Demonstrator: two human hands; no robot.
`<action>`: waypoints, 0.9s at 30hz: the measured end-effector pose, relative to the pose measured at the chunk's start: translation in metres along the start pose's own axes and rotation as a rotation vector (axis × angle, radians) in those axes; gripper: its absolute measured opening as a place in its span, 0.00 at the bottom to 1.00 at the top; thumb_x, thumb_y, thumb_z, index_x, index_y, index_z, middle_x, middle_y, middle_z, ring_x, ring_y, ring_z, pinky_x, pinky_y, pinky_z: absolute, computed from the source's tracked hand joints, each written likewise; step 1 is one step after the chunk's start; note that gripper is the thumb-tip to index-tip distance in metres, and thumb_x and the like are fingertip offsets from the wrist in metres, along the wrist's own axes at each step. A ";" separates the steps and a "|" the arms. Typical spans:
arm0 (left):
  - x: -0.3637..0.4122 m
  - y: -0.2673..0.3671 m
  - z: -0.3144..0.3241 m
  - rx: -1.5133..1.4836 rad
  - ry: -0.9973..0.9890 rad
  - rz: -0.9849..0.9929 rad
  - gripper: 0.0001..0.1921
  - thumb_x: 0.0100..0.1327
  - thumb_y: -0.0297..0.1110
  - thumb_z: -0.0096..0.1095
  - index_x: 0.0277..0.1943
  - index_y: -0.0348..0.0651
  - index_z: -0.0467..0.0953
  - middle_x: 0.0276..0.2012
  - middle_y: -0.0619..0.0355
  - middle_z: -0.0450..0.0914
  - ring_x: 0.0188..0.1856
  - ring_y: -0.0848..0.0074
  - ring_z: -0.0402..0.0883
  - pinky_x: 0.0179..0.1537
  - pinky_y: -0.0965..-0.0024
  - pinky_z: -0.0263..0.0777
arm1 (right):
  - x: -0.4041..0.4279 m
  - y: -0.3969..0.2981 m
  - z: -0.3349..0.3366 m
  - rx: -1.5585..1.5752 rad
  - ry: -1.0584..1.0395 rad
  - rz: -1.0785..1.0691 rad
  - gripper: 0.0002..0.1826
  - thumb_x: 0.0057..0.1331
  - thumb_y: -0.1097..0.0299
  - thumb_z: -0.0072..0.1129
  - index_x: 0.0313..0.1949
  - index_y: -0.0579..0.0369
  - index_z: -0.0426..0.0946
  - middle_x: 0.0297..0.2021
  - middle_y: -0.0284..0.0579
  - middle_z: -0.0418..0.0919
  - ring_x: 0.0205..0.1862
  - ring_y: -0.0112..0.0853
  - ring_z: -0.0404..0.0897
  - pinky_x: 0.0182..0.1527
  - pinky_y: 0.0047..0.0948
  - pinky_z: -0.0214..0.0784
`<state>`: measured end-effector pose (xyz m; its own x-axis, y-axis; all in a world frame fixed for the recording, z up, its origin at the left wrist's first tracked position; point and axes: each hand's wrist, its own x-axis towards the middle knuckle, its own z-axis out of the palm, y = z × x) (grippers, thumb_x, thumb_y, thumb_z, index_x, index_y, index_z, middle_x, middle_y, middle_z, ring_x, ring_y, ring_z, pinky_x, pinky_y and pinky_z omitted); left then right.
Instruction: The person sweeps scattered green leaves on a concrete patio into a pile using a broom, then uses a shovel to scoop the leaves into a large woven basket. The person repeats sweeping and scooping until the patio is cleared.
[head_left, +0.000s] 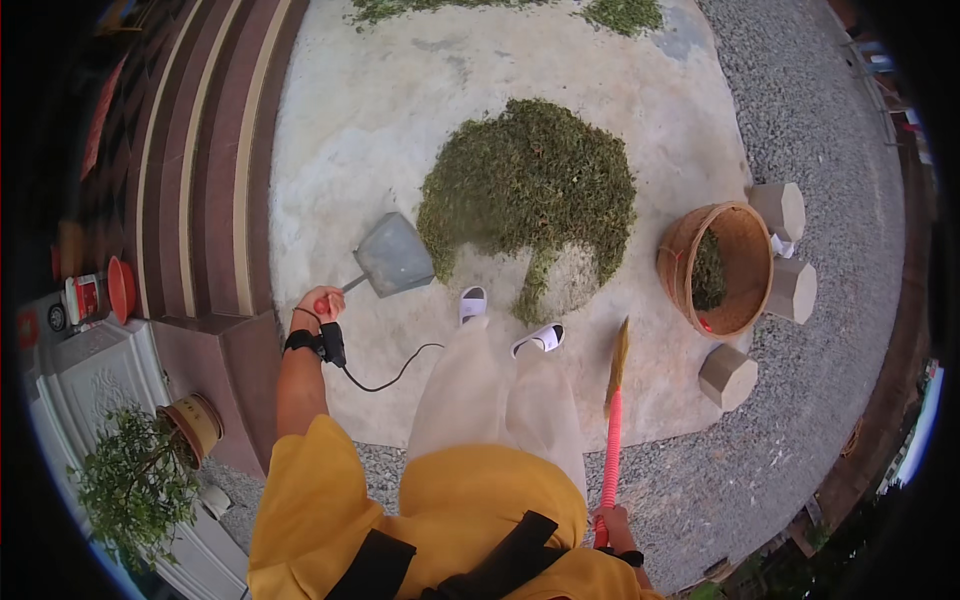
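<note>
My left hand (325, 304) is closed round the red-ended handle of a grey dustpan (394, 255), whose pan lies beside the left edge of a heap of dried green leaves (532, 172). At the lower right, my right hand (615, 523) grips the pink handle of a broom (613, 450); its yellowish bristles point forward, apart from the heap. To the right stands a woven bamboo basket (679, 255), tilted in view, with some of the leaves inside.
Hexagonal concrete blocks (791, 291) stand by the basket, where the slab meets gravel (840, 360). Steps (247, 165) run along the left, with a potted plant (196, 427) at lower left. More leaves (621, 13) lie at the far edge. A cable hangs from my left wrist.
</note>
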<state>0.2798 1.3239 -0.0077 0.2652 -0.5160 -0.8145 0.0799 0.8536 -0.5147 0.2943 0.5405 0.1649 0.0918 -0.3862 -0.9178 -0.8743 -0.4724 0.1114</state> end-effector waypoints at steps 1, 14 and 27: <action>0.003 0.008 0.007 -0.013 -0.030 -0.074 0.11 0.56 0.25 0.48 0.19 0.42 0.59 0.16 0.62 0.64 0.16 0.84 0.67 0.16 0.86 0.67 | -0.005 -0.003 0.006 0.024 -0.007 -0.012 0.08 0.41 0.77 0.60 0.18 0.67 0.70 0.13 0.47 0.72 0.12 0.35 0.73 0.14 0.31 0.65; 0.008 0.004 0.072 0.051 0.144 0.046 0.11 0.55 0.23 0.46 0.19 0.42 0.58 0.16 0.63 0.63 0.16 0.84 0.67 0.16 0.86 0.66 | -0.057 -0.044 0.094 0.049 -0.068 -0.092 0.08 0.45 0.77 0.53 0.26 0.65 0.70 0.14 0.47 0.72 0.11 0.33 0.72 0.14 0.29 0.67; 0.076 -0.028 0.175 0.303 0.109 -0.157 0.11 0.55 0.24 0.47 0.19 0.44 0.58 0.16 0.66 0.63 0.16 0.86 0.65 0.16 0.85 0.62 | -0.086 -0.052 0.123 -0.154 0.112 -0.279 0.08 0.53 0.73 0.44 0.30 0.64 0.72 0.15 0.49 0.74 0.15 0.36 0.77 0.18 0.32 0.71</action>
<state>0.4656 1.2730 -0.0085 0.1244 -0.6335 -0.7637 0.3975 0.7371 -0.5466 0.2735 0.6961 0.1914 0.3765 -0.3056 -0.8746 -0.7264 -0.6833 -0.0740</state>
